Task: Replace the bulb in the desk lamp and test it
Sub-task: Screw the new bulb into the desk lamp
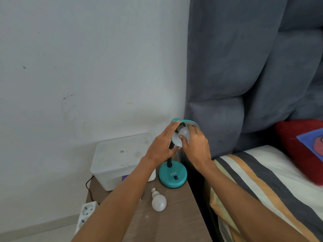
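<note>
Right hand: we see our right hand (pixel 195 145) curled around the white bulb (pixel 183 133) at the mouth of the lamp shade, thumb and fingertips closed on its globe.
Left hand: our left hand (pixel 161 145) is spread wide, palm against the outside of the teal shade (pixel 192 122), fingertips reaching its upper rim, thumb low near the neck; it braces the shade rather than closing on it.
Bulb in hand: it sits inside the shade opening, base pointing in toward the socket; we cannot tell whether the thread is seated.
Desk lamp: the dark neck rises from a round teal base (pixel 173 177) with a black switch on top, standing at the right rear of the bedside table (pixel 178 215).
Second bulb: another white bulb (pixel 158 200) lies on its side on the table, just in front of the base, screw cap pointing away from us.
Beside the lamp: a lidded white plastic box (pixel 115 161) stands left of the base.
Lower left: a white power strip (pixel 86 215) lies below the table edge, with a black cable (pixel 89 186) near it.
Right: a bed with striped bedding (pixel 272 186) against a grey padded headboard (pixel 236 75).
</note>
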The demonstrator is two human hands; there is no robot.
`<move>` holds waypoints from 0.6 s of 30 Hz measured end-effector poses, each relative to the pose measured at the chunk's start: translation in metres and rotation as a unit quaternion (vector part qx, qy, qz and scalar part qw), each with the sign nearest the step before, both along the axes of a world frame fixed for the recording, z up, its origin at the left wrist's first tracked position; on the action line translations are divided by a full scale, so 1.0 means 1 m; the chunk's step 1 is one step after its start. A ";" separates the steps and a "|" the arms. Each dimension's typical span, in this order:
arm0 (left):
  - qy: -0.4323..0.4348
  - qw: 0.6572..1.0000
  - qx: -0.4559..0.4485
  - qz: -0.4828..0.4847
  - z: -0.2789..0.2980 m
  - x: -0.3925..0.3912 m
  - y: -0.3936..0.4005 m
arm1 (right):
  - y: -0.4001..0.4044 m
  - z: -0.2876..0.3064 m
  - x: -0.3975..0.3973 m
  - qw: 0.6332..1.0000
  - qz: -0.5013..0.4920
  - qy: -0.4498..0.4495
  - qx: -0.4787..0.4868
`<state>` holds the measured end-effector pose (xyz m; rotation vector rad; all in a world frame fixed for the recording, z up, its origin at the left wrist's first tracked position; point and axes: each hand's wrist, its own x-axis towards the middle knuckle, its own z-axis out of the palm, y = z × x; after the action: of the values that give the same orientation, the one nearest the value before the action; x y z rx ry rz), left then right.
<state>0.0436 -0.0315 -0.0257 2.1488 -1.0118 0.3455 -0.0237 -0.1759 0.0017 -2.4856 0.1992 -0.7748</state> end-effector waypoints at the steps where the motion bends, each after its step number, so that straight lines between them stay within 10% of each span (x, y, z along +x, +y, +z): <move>1: 0.001 1.000 0.001 -0.001 0.001 0.000 0.000 | 0.001 -0.002 0.000 1.000 0.015 0.000 -0.019; 11: -0.007 1.000 0.001 0.000 0.001 0.002 0.001 | 0.002 0.007 0.005 0.997 -0.035 0.039 0.064; 18: 0.005 1.000 0.001 0.003 0.004 -0.001 0.002 | -0.004 -0.002 0.006 0.995 0.047 0.053 -0.069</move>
<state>0.0429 -0.0293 -0.0221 2.1530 -1.0017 0.3362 -0.0181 -0.1796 -0.0003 -2.6470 0.0664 -0.6383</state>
